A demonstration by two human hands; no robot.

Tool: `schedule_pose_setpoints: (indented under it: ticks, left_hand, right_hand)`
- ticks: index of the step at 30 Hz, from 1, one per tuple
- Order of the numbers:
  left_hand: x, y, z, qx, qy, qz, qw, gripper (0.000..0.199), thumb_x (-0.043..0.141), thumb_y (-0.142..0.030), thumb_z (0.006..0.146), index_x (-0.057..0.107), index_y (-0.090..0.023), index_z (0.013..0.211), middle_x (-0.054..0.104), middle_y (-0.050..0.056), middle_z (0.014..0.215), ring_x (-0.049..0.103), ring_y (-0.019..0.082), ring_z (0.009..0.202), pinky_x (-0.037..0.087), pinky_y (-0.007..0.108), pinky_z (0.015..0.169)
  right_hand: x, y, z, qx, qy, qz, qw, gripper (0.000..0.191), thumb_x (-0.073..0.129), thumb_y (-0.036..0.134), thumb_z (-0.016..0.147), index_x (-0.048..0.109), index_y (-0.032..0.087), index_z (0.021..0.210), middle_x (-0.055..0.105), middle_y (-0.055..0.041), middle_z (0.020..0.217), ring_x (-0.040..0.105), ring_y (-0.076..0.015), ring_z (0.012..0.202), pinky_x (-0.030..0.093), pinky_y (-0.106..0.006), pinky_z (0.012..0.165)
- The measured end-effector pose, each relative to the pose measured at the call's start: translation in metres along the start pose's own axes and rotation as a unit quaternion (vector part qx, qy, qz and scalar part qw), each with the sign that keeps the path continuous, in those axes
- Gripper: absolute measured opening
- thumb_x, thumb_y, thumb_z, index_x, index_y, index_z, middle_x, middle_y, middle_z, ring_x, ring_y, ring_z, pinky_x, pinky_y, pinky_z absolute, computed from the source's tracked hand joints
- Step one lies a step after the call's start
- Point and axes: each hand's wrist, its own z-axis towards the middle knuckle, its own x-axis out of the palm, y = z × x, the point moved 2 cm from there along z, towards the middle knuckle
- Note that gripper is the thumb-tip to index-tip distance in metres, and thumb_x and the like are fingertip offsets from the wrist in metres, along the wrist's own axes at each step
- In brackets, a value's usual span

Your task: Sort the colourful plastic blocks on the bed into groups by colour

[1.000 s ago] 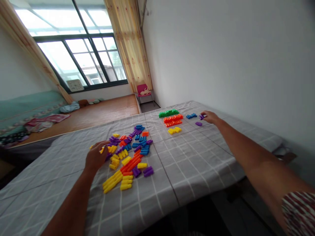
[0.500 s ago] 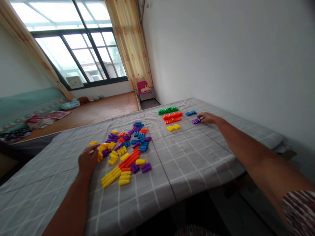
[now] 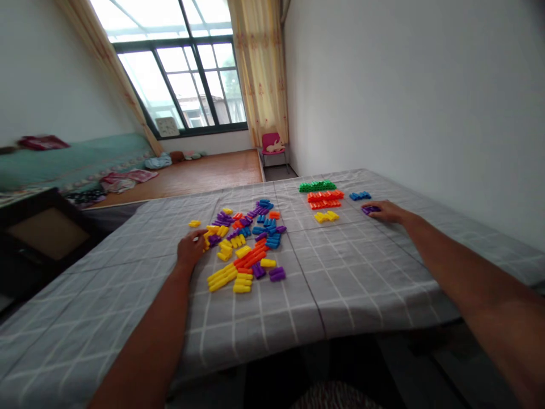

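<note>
My left hand (image 3: 191, 248) rests at the left side of a loose pile of plastic tube-shaped toy blocks. Its fingers are bent against several yellow blocks (image 3: 208, 237); the fingertips are partly hidden. Far to the right, my right hand (image 3: 386, 212) is closed on a short row of purple blocks (image 3: 370, 210) at the tabletop. Just behind them lies a row of blue blocks (image 3: 360, 196). To the left of these are a row of yellow blocks (image 3: 326, 216), stacked orange blocks (image 3: 325, 199) and green blocks (image 3: 317, 186). Joined orange blocks (image 3: 252, 255) lie at the front of the pile.
A grey checked cloth (image 3: 298, 318) covers the table, its front edge hanging near me. One yellow block (image 3: 195, 224) lies apart behind my left hand. A white wall (image 3: 409, 96) borders the right side. Beyond stand a pink chair (image 3: 272, 145) and a wooden platform (image 3: 221, 169).
The view has swung left, so the table things appear farther right. My right hand stays with the purple blocks, covering more of them. My left hand remains at the yellow blocks.
</note>
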Motion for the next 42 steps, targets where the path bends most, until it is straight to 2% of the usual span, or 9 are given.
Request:
schedule_pose_setpoints:
  ticks: [3, 5, 8, 14, 22, 26, 31, 36, 42]
  left_hand:
    - [0.003, -0.001, -0.001, 0.006, 0.013, -0.012, 1.0, 0.035, 0.045, -0.028, 0.08, 0.071, -0.019, 0.1, 0.072, 0.005, 0.106, 0.065, 0.021, 0.101, 0.05, 0.031, 0.089]
    - [0.008, -0.002, 0.0, 0.021, 0.027, -0.024, 0.999, 0.034, 0.045, -0.031, 0.083, 0.07, -0.019, 0.103, 0.072, 0.005, 0.107, 0.065, 0.02, 0.101, 0.05, 0.03, 0.09]
    - [0.017, -0.007, -0.001, 0.06, 0.05, -0.032, 0.996, 0.035, 0.044, -0.036, 0.087, 0.069, -0.02, 0.106, 0.071, 0.005, 0.11, 0.063, 0.019, 0.103, 0.048, 0.031, 0.092]
    - [0.023, -0.019, -0.008, 0.143, 0.073, -0.022, 0.987, 0.033, 0.043, -0.036, 0.089, 0.069, -0.02, 0.103, 0.07, 0.007, 0.11, 0.061, 0.02, 0.105, 0.045, 0.035, 0.097]
    - [0.023, -0.007, -0.007, 0.133, 0.061, -0.027, 0.989, 0.032, 0.042, -0.033, 0.091, 0.069, -0.019, 0.102, 0.07, 0.007, 0.106, 0.061, 0.02, 0.103, 0.045, 0.036, 0.096]
    - [0.026, -0.016, -0.012, 0.179, 0.081, -0.053, 0.979, 0.031, 0.047, -0.036, 0.09, 0.069, -0.021, 0.106, 0.068, 0.007, 0.111, 0.059, 0.021, 0.107, 0.042, 0.038, 0.1]
    - [0.027, -0.029, -0.017, 0.233, 0.12, -0.108, 0.959, 0.031, 0.049, -0.039, 0.089, 0.071, -0.02, 0.097, 0.065, 0.008, 0.115, 0.058, 0.019, 0.108, 0.044, 0.032, 0.097]
    - [0.025, -0.031, -0.016, 0.221, 0.151, -0.044, 0.962, 0.041, 0.038, -0.04, 0.094, 0.067, -0.018, 0.076, 0.066, 0.006, 0.08, 0.059, 0.016, 0.078, 0.045, 0.028, 0.074]
    - [0.024, -0.032, -0.014, 0.239, 0.14, -0.01, 0.961, 0.039, 0.037, -0.039, 0.094, 0.062, -0.018, 0.071, 0.064, 0.005, 0.075, 0.056, 0.016, 0.074, 0.041, 0.028, 0.069]
  right_hand:
    - [-0.006, 0.002, 0.009, -0.003, -0.021, -0.027, 0.999, 0.043, 0.067, 0.015, 0.073, 0.069, 0.018, 0.115, 0.066, -0.0196, 0.118, 0.062, -0.0293, 0.109, 0.044, -0.04, 0.095]
    - [-0.012, 0.026, 0.018, -0.025, -0.078, -0.056, 0.995, 0.044, 0.066, 0.016, 0.073, 0.067, 0.018, 0.117, 0.064, -0.0182, 0.122, 0.057, -0.0315, 0.116, 0.039, -0.045, 0.102]
    - [-0.011, 0.099, 0.031, -0.107, -0.132, -0.048, 0.984, 0.041, 0.059, 0.017, 0.079, 0.065, 0.018, 0.119, 0.063, -0.0137, 0.124, 0.056, -0.0306, 0.118, 0.037, -0.048, 0.105]
    - [0.047, 0.272, 0.055, -0.319, -0.033, 0.054, 0.946, 0.031, 0.061, 0.021, 0.08, 0.068, 0.024, 0.11, 0.068, -0.0064, 0.117, 0.059, -0.0248, 0.112, 0.041, -0.043, 0.102]
    - [0.1, 0.372, 0.118, -0.244, 0.015, -0.005, 0.97, 0.027, 0.056, 0.019, 0.087, 0.069, 0.018, 0.111, 0.07, -0.0086, 0.113, 0.065, -0.0219, 0.102, 0.048, -0.032, 0.089]
    - [0.112, 0.409, 0.121, -0.286, 0.018, -0.003, 0.958, 0.029, 0.051, 0.027, 0.092, 0.068, 0.018, 0.114, 0.07, -0.0095, 0.112, 0.063, -0.0212, 0.104, 0.044, -0.031, 0.094]
    - [0.123, 0.424, 0.109, -0.338, 0.082, 0.023, 0.937, 0.033, 0.067, 0.019, 0.079, 0.068, 0.022, 0.112, 0.068, -0.007, 0.115, 0.063, -0.0212, 0.105, 0.045, -0.03, 0.092]
    - [0.106, 0.401, 0.098, -0.267, 0.059, 0.084, 0.958, 0.045, 0.075, 0.017, 0.068, 0.065, 0.018, 0.112, 0.071, -0.0057, 0.104, 0.066, -0.0188, 0.091, 0.05, -0.027, 0.079]
    - [0.07, 0.347, 0.081, -0.159, -0.043, -0.129, 0.978, 0.024, 0.069, 0.019, 0.074, 0.069, 0.019, 0.098, 0.07, -0.0117, 0.1, 0.064, -0.0239, 0.093, 0.047, -0.03, 0.075]
